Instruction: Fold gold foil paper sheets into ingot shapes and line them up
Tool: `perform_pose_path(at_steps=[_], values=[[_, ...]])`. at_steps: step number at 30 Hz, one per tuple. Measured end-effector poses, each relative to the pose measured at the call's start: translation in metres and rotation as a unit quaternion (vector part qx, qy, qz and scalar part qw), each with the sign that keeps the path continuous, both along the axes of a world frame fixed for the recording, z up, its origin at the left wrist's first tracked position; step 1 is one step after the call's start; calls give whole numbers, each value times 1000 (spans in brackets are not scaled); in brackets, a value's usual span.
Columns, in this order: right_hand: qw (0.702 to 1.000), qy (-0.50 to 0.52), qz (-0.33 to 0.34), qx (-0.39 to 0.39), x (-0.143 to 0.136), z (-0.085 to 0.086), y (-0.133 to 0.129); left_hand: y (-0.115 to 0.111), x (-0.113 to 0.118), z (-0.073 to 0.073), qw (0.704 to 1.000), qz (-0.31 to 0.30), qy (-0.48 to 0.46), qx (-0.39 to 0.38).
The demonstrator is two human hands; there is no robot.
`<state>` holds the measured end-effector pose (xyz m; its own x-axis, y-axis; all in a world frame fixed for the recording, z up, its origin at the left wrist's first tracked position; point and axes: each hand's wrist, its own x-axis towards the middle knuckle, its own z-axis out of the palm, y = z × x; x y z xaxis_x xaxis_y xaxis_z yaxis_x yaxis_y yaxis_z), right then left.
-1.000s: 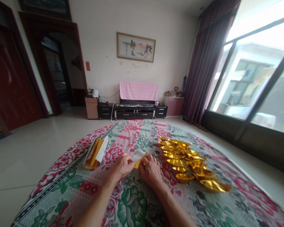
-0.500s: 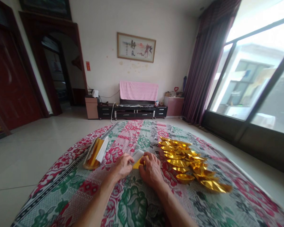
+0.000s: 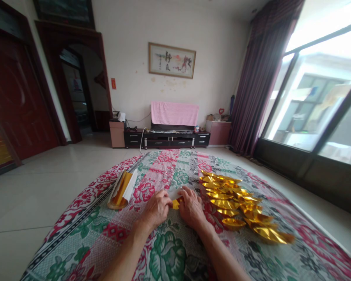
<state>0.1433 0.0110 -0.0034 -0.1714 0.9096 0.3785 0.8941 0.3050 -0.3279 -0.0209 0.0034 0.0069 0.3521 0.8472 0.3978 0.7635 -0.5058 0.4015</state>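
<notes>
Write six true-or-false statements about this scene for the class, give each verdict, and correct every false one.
1. The left hand and right hand both touch the small sheet. True.
2. The small sheet is red all over. False: it shows gold and white.
3. On the tablecloth, the paper roll is left of the hands and the folded gold pieces are right of them. True.
4. The tablecloth is plain. False: it has red and green flowers.
5. The pink cloth is below the framed picture. True.
6. The right hand holds the paper roll. False: the roll is apart from both hands.
</notes>
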Motion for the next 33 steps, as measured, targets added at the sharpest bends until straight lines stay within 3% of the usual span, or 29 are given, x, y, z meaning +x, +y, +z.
perform_pose_path(at_steps=[8, 14, 18, 28, 33], values=[[999, -21, -19, -43, 3, 6, 1, 1, 4, -1, 997, 71, 10, -1], [997, -12, -64, -40, 6, 13, 0, -1, 10, -5, 999, 34, -11, 10], [996, 7, -58, -70, 10, 17, 2, -1, 12, -6, 1000, 6, -19, 8], [985, 82, -55, -139, 14, 26, 9, 4, 12, -8, 999, 47, -25, -4], [982, 85, -39, -161, 14, 28, 10, 6, 11, -9, 999, 30, -26, 18]])
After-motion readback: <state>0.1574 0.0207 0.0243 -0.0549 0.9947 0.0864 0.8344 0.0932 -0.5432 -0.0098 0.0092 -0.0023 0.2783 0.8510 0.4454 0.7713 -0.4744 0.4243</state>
